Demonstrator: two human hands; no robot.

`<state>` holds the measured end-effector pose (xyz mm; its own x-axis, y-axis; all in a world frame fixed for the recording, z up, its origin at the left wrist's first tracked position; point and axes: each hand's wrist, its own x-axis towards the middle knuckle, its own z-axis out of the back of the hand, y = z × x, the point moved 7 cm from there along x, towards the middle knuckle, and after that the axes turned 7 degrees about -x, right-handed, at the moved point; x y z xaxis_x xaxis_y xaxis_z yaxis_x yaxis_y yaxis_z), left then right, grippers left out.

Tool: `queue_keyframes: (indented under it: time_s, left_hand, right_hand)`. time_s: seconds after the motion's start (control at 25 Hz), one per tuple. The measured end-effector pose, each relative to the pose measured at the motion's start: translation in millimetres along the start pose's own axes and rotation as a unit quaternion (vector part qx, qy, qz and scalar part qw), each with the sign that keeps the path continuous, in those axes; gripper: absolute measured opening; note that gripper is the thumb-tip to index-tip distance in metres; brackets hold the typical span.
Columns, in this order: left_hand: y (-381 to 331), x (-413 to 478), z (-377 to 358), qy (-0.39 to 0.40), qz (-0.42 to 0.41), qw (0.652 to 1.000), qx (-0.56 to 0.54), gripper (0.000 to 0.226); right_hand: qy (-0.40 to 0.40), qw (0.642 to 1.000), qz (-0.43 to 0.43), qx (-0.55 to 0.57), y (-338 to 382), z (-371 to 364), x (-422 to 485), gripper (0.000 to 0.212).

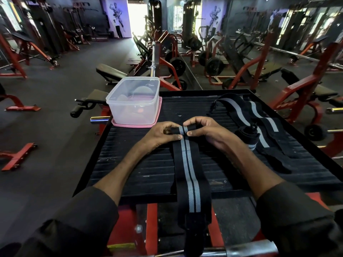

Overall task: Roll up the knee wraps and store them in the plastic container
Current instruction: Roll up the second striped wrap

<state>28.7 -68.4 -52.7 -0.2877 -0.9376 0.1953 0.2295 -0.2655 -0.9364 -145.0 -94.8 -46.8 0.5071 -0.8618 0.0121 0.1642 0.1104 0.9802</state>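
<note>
Head view: knee wrap [187,164] roll between fingers [191,134]

Black knee wrap [189,164], grey-striped, far end rolled; more wraps [259,123] at 2 o'clock; clear container [134,101] empty at 11 o'clock.

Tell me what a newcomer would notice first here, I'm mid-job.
Both hands, left hand and right hand, pinch the far end of a black, grey-striped knee wrap at centre, its tail hanging off the near edge of the ribbed black platform. The clear plastic container stands open at far left; more wraps lie right.
</note>
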Motion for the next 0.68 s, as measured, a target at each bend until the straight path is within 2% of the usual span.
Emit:
queue_keyframes:
  time_s: [0.12,0.24,0.36,0.48,0.68]
  left_hand:
    - [-6.3,-0.8,1.2,-0.022,-0.028,0.999,0.033,0.04]
    - [-13.0,-6.1,2.5,-0.042,-0.071,0.994,0.07,0.04]
    - [-15.6,-10.0,4.4,-0.062,-0.091,0.991,0.075,0.042]
    - [-7.0,-9.0,1.9,-0.034,-0.036,0.998,0.03,0.041]
    - [3.9,-17.0,-5.5,0.04,0.095,0.991,-0.084,0.038]
  right_hand:
    - [0.009,0.995,-0.052,0.081,-1.1,-0.2,-2.5,0.027]
    - [-0.019,0.997,-0.078,0.017,-9.1,1.1,-0.3,0.03]
    - [0.003,0.995,-0.085,-0.05,-16.0,-5.4,-0.9,0.041]
    - [-0.014,0.995,-0.057,-0.085,-12.7,-2.4,-3.7,0.029]
    - [-0.001,0.995,-0.012,-0.094,-8.3,-4.1,-8.6,0.027]
